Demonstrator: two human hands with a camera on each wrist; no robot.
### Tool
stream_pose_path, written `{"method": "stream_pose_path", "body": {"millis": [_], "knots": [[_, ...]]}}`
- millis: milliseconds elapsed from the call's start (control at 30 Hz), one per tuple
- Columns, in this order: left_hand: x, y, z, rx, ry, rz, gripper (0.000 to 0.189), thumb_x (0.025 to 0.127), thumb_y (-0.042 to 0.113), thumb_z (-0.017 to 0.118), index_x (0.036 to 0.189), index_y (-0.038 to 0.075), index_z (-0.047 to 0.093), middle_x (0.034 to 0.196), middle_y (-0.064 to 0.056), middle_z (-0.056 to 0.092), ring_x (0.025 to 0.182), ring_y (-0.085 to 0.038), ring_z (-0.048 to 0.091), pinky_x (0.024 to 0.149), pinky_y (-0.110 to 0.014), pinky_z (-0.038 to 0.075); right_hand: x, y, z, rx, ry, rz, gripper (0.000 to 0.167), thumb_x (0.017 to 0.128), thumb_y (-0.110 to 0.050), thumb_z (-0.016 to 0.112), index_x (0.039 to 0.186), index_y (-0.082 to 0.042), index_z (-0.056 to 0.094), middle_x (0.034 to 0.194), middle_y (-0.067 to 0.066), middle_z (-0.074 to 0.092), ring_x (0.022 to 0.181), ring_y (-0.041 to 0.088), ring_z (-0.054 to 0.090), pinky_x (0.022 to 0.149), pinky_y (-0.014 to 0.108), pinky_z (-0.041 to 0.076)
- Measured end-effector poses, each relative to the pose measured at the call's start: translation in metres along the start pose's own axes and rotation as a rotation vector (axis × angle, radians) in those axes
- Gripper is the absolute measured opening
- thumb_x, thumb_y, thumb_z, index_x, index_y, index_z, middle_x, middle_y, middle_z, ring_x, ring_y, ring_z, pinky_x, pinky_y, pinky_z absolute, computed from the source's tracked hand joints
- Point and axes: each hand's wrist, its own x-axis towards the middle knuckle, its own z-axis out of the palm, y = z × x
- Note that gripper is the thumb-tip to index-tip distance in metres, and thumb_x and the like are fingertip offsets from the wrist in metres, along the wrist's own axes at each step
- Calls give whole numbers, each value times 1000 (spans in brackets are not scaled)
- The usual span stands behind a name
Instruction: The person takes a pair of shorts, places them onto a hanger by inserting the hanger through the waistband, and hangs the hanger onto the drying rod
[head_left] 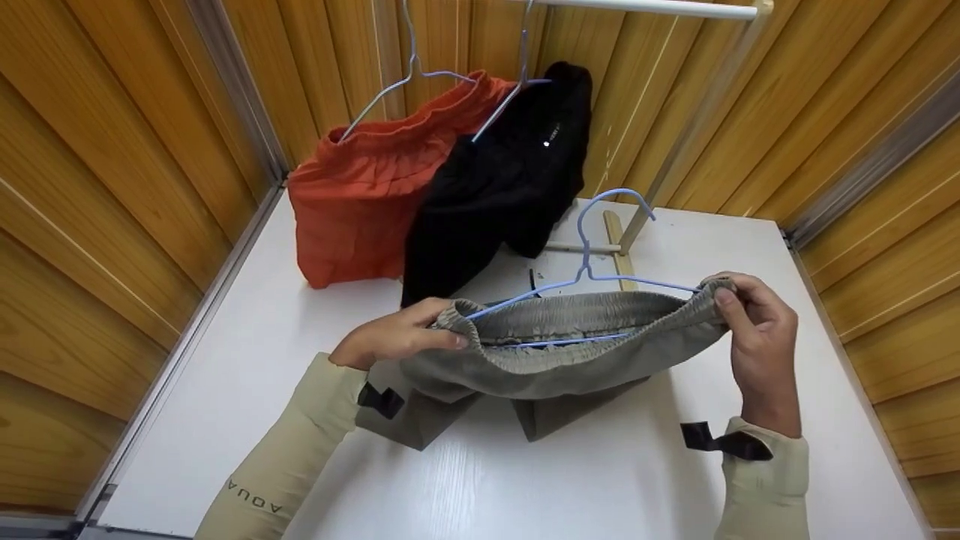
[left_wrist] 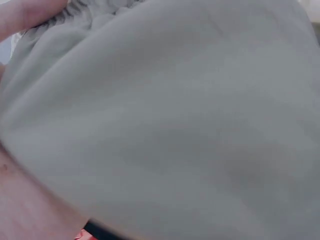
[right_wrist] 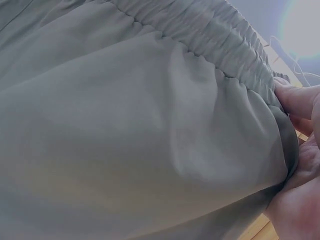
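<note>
Grey-green shorts point(head_left: 600, 367) with a gathered elastic waistband are held up over the white table, the waist opening facing upward. A blue wire hanger point(head_left: 585, 271) sits inside the waist, its hook standing above the fabric. My left hand point(head_left: 394, 334) pinches the waistband at its left end, thumb on the near side. At the opposite end my right hand point(head_left: 765, 337) grips the waistband between thumb and fingers, close to the hanger's tip. Grey cloth point(left_wrist: 165, 120) fills most of the left wrist view. In the right wrist view, the thumb point(right_wrist: 297, 100) presses against the gathered band.
Orange shorts point(head_left: 352, 217) and a black garment point(head_left: 495, 195) hang on blue hangers behind. A white rail point(head_left: 660, 7) runs above, with a wooden stand foot point(head_left: 619, 251) on the white table point(head_left: 225, 375). Wood-panelled walls point(head_left: 112, 187) enclose the sides and back.
</note>
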Motion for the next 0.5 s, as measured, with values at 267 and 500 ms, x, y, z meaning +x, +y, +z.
{"method": "stream_pose_path", "body": {"millis": [267,500], "knots": [[2,3,3,-72,-21,-48,53,85,4,49,138,8,51,125,-2,55,109,-13,46,97,-27,38,4,-2,7,-96,79,70,19,93,4,55,107,17,59,95,7,66,81,13,57,72,20,46],[1,4,1,-60,15,-37,56,84,-7,46,137,11,54,135,-3,56,117,-11,48,102,-24,38,8,0,9,-68,111,72,28,92,3,57,119,11,59,109,10,65,95,16,60,82,20,47]]}}
